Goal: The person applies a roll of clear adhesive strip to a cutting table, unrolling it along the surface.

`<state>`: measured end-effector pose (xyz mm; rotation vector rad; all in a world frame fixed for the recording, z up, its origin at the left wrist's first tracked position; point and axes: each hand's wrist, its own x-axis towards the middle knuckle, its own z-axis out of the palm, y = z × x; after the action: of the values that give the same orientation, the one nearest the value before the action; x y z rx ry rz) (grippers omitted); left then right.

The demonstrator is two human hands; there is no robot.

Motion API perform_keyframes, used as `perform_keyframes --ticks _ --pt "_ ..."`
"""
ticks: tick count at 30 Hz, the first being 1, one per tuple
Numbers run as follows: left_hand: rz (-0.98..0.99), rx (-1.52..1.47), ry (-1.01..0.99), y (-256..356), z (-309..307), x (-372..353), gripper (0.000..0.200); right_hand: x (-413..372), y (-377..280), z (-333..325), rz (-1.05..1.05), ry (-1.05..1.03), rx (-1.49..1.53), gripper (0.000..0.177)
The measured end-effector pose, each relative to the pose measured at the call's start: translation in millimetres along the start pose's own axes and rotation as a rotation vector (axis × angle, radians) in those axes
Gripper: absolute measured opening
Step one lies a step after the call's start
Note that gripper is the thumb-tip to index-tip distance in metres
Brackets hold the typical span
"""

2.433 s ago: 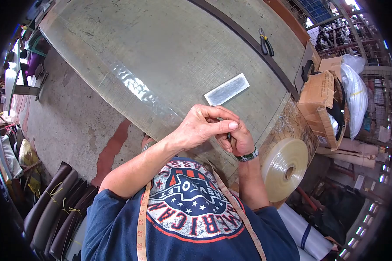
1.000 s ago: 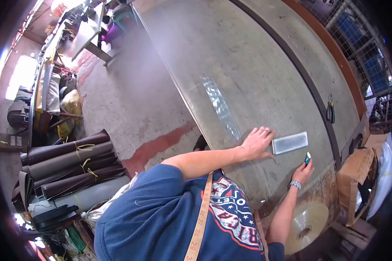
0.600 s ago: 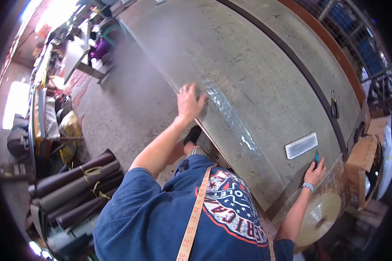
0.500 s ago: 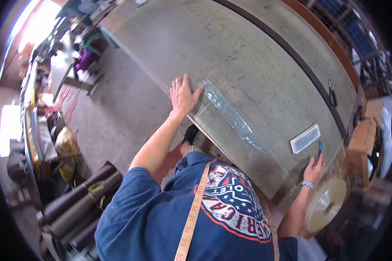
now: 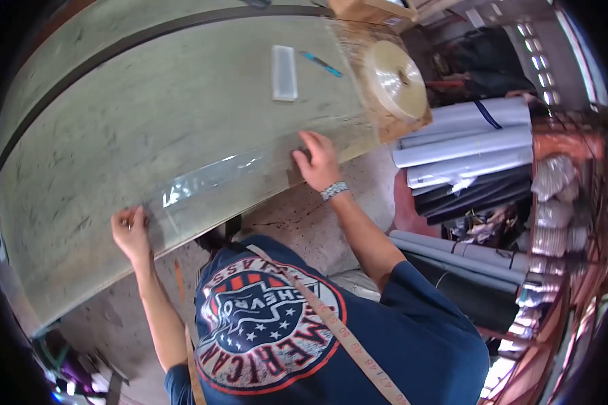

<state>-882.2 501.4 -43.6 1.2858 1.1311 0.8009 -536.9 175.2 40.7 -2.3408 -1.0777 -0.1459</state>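
A clear plastic strip (image 5: 213, 177) lies along the near side of the table (image 5: 148, 94), shining where light strikes it. My left hand (image 5: 131, 235) is at the strip's left end, its fingers curled in with the thumb close to them; whether film is pinched there is too faint to see. Beyond the other end, my right hand (image 5: 319, 164) is held over the table edge, thumb and forefinger apart and nothing visible between them. A blue utility knife (image 5: 321, 63) rests farther back, beside a whitish rectangular block (image 5: 284, 73).
A roll of clear tape-like material (image 5: 395, 79) lies flat on the table's right end. A dark strip (image 5: 115, 50) runs along the back. Wrapped rolls (image 5: 469, 145) and grey rolls (image 5: 459, 253) are stacked to the right. A measuring tape (image 5: 331, 320) hangs over my shirt.
My right hand has let go of the utility knife, now on the table, and moved to the strip's right side. My left hand's fingers have curled. The view has swung right.
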Motion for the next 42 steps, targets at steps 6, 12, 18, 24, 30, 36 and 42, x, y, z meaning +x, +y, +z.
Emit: perform_keyframes --ticks 6,12,18,24,30,36,42 --pt "-0.281 -0.234 0.006 34 -19 -25 0.025 13 -4 14 -0.083 -0.141 0.016 0.056" --pt "-0.197 -0.263 -0.131 15 -69 -27 0.010 29 -47 57 -0.246 -0.378 0.127 0.062" --pt "-0.172 -0.282 -0.116 25 -76 -32 0.016 55 -129 68 -0.060 -0.844 0.359 0.056" --pt "-0.169 -0.314 -0.186 10 -78 -19 0.021 56 -144 99 -0.118 -1.024 0.345 0.046" --pt "-0.244 -0.314 -0.271 16 -77 -7 0.018 44 -178 96 -0.083 -1.001 0.298 0.039" --pt "-0.201 -0.270 -0.325 20 -92 10 0.020 40 -208 107 -0.045 -0.963 0.235 0.031" --pt "-0.178 -0.227 -0.330 20 -119 18 0.020 26 -235 123 -0.051 -0.890 0.224 0.030"
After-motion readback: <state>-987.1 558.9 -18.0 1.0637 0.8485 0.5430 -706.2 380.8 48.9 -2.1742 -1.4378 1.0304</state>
